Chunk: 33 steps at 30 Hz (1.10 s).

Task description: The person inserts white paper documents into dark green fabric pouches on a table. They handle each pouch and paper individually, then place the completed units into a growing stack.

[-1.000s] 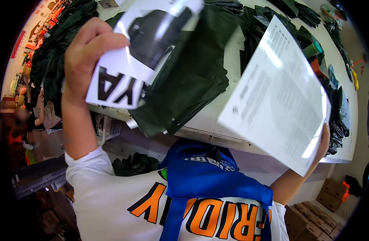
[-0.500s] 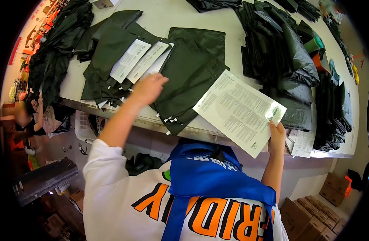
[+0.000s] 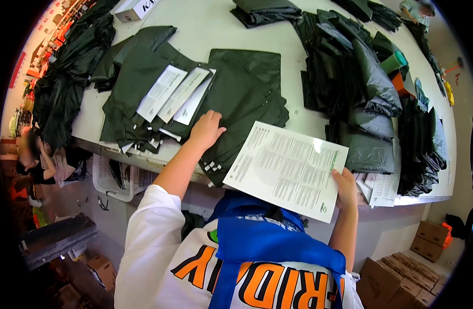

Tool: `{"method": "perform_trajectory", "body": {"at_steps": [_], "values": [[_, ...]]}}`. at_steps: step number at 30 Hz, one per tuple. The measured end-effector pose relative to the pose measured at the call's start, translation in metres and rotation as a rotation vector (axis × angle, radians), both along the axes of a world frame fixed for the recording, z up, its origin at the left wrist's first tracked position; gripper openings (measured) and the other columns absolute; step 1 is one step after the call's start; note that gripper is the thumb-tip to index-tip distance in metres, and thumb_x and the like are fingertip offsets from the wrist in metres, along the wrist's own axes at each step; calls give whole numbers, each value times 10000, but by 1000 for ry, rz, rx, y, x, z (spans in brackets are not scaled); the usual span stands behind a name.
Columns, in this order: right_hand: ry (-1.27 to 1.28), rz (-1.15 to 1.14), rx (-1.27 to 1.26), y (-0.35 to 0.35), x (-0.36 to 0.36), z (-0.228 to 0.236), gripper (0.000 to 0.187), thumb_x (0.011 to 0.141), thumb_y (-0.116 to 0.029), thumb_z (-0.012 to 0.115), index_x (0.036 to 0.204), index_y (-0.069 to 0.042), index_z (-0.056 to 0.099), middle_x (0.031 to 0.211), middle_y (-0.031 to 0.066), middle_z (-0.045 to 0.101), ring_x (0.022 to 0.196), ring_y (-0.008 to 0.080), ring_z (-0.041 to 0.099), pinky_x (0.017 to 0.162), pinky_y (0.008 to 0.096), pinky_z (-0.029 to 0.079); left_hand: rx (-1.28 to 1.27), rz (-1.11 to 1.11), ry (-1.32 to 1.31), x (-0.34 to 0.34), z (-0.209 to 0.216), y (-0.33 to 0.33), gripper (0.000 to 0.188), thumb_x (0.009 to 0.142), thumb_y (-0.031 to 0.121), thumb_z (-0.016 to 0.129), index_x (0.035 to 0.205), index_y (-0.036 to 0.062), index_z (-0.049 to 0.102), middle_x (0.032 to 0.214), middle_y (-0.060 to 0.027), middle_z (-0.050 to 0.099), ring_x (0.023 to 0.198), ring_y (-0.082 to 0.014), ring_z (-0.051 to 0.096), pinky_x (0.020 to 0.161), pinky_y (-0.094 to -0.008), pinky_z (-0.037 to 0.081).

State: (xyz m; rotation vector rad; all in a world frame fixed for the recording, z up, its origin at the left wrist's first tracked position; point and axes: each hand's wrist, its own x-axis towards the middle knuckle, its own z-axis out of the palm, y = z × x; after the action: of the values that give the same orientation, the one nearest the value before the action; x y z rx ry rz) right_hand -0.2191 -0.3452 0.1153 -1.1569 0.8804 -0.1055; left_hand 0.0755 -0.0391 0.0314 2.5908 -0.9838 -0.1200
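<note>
My right hand (image 3: 346,189) grips the right edge of a large white printed sheet (image 3: 283,167), thumb on top. The sheet tilts over the table's front edge and covers part of the dark green folded fabric (image 3: 241,92) behind it. My left hand (image 3: 206,130) lies on that fabric, fingers spread, with nothing seen in it. Just left of it, smaller white printed leaflets (image 3: 161,92) rest on a stack of dark green fabric pieces (image 3: 123,77). Small white tags stick out along the stacks' near edges.
Bagged dark garments (image 3: 368,139) are piled on the right of the white table (image 3: 195,31), beside a green roll (image 3: 393,62). More white sheets (image 3: 385,188) lie at the right front edge. Dark fabric (image 3: 66,77) hangs at the left. A white crate (image 3: 112,180) stands below; another person sits at far left.
My left hand has moved right and down onto the fabric. The printed sheet in my right hand has shifted left and down and turned flatter.
</note>
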Motion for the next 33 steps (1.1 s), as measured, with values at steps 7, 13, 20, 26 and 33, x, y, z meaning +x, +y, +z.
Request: {"method": "perform_trajectory", "body": {"at_steps": [7, 13, 20, 26, 33], "values": [[-35, 14, 1, 5, 7, 5, 254, 944, -78, 486, 1135, 74, 556, 1024, 125, 660, 848, 170, 649, 754, 298, 518, -59, 14, 78, 9, -1, -6, 87, 832, 116, 607, 860, 43, 568, 834, -160, 607, 812, -370, 596, 721, -461, 484], [-40, -71, -100, 7, 23, -16, 235, 960, -98, 486, 1113, 61, 567, 993, 95, 662, 809, 126, 626, 724, 263, 497, -309, -105, 393, -27, 70, -35, 112, 830, 120, 621, 863, 16, 591, 803, -153, 614, 735, -326, 598, 667, -392, 472], [-174, -10, -80, 59, 50, -67, 235, 996, -144, 460, 1165, -1, 541, 1087, 79, 639, 919, 133, 613, 815, 286, 498, -319, -371, 440, -78, 80, -73, 118, 836, 129, 607, 859, 21, 567, 827, -140, 611, 803, -325, 595, 699, -392, 478], [-394, -111, 98, 87, 73, -46, 261, 1006, -142, 430, 1242, -39, 474, 1155, 106, 593, 1017, 185, 605, 860, 334, 515, -388, -349, 144, -104, 129, -55, 76, 846, 107, 600, 867, 43, 565, 856, -123, 586, 810, -317, 579, 708, -405, 473], [-315, 561, -156, 116, 143, 23, 539, 971, -221, 530, 1398, -1, 285, 1163, 136, 593, 927, 203, 622, 804, 316, 507, -165, 201, -544, 4, 174, 31, 69, 906, 101, 551, 941, 43, 568, 902, -131, 588, 834, -333, 575, 723, -413, 463]]}}
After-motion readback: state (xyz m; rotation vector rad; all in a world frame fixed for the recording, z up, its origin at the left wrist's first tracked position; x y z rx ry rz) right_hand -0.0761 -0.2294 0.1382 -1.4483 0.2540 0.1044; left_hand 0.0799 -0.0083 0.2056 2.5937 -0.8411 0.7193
